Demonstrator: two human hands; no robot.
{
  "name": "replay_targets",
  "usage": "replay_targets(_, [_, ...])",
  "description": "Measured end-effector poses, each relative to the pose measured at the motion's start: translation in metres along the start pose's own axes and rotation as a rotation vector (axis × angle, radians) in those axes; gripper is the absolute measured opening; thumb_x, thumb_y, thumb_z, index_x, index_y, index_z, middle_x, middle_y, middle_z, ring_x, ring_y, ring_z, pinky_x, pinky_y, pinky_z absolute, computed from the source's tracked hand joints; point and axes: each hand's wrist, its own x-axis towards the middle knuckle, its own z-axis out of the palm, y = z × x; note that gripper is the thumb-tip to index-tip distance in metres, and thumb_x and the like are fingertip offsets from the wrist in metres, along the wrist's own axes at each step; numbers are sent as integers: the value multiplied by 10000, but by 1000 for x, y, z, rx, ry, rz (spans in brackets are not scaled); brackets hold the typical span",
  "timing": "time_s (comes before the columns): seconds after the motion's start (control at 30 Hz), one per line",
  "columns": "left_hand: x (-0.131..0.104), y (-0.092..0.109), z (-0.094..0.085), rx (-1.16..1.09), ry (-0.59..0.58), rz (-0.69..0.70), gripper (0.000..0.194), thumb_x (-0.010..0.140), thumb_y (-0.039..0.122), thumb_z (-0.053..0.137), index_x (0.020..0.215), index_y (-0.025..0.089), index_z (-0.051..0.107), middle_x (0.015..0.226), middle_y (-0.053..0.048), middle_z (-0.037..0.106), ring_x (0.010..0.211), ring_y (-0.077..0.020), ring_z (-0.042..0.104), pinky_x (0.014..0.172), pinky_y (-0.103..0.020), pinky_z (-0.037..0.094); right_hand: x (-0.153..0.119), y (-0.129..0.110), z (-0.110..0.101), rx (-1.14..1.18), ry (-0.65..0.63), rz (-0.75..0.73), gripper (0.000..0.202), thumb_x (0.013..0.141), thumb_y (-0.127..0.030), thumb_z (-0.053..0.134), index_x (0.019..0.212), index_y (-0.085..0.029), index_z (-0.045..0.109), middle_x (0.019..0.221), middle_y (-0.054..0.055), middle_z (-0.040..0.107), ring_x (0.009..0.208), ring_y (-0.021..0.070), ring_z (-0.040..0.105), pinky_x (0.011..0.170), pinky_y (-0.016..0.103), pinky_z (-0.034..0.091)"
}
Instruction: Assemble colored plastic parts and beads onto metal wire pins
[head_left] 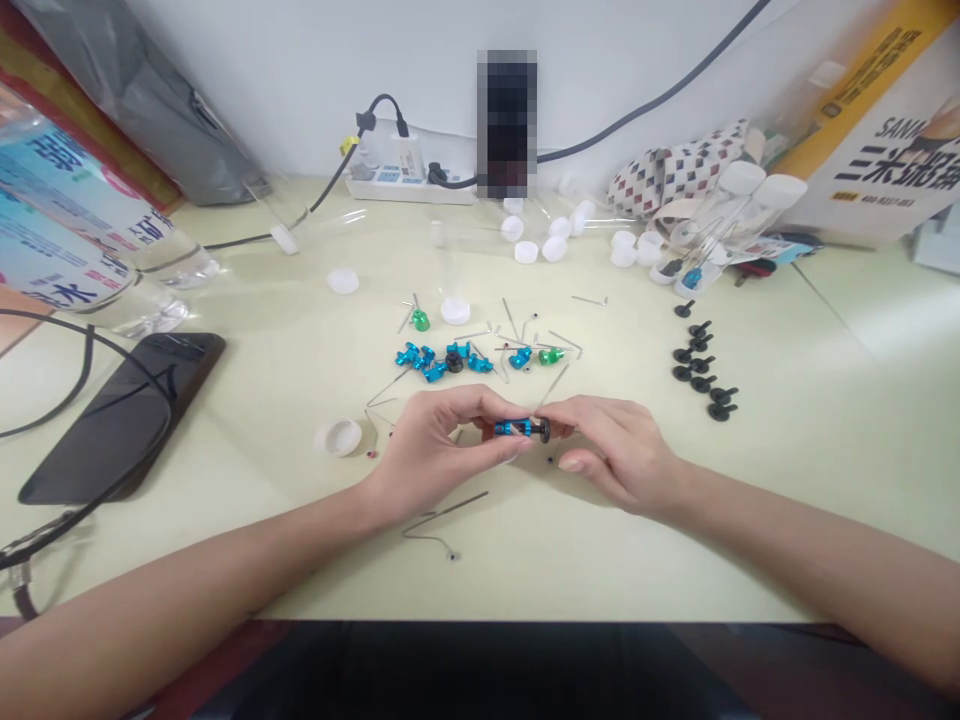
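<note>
Blue fitting (504,428): held over the tabletop (570,560), between the two hands. Left hand (424,450) grasps its body, thumb against fingers, apparently to steady it and leave the end screw (545,431) accessible. Right hand (622,450) is partly open beside that screw, thumb clear; contact cannot be confirmed. Loose black screws (702,365) lie apart at right, presumably to keep them sorted. Count: one phone (120,420); two green fittings (551,356); loose blue fittings (435,372), overlapping, uncountable; loose black screws, apparently nine.
</note>
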Motion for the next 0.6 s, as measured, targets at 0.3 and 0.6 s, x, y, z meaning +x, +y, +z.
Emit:
replay_targets(0.3, [0,-1,0,-4,6,2,157,714,166,729,866,200,707,849,-27,715,789,-168,658,710,-276,523,2,-1,-1,-9,-32,15,425,958,-440,286,1023,-103,536,758,75,614,648,146,563,578,263,463])
replay_targets(0.6, [0,-2,0,-4,24,-13,156,702,164,738,852,197,708,821,-30,706,766,-171,657,685,-282,520,-1,0,2,-12,8,48,358,917,-416,439,1119,-122,471,823,52,634,708,126,608,639,244,505])
